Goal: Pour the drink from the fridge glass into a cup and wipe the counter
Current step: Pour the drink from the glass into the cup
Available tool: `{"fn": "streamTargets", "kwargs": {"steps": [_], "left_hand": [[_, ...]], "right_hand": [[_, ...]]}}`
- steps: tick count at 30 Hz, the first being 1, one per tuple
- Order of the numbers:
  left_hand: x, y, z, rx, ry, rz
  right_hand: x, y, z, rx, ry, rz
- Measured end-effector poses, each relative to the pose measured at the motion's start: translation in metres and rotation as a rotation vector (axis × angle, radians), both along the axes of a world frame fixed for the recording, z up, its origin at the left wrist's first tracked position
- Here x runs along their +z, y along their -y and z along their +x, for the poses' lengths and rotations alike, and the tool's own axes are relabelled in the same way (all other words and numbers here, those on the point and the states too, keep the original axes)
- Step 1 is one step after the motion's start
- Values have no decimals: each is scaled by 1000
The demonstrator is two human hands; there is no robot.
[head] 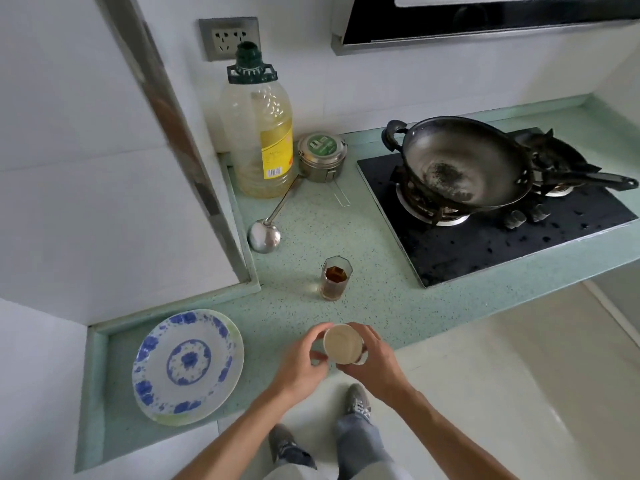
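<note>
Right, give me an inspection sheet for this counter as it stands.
Surface: green speckled counter; no spill visible.
Job's things: glass with dark drink, upright, mid-counter; cup looks empty, held near the front edge.
Clutter: oil bottle, tin, ladle, plate.
Grippers: left hand and right hand both on the cup.
Cables: nothing seen; socket unused.
Surroundings: wok on hob, hood above.
</note>
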State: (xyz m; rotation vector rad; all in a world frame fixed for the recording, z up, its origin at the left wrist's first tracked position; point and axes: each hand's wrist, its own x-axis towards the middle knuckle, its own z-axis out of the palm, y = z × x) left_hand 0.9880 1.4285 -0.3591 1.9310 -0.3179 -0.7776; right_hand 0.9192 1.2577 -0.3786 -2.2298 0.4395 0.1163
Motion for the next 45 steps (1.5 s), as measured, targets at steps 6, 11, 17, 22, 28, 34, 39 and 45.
{"fn": "streamTargets", "kwargs": {"steps": [6,11,17,22,28,34,39,45], "left_hand": [[-4,37,27,146,49,115],[2,69,51,327,152,177],[13,100,68,431,224,140],[17,107,65,504,224,165],[26,102,50,537,249,164],[36,90,26,496,303,130],[49,95,9,405,291,82],[59,121,-9,350,160,-25]], "right_hand": [[2,53,34,-92,7,-27],[3,92,72,-51,31,-47],[-8,116,92,129,51,-47],[-13,129,94,210,46,-22],[-5,139,85,242,-32,-26],[9,145,52,204,67,-30],[25,132,21,190,206,8],[37,109,5,216,212,147]]}}
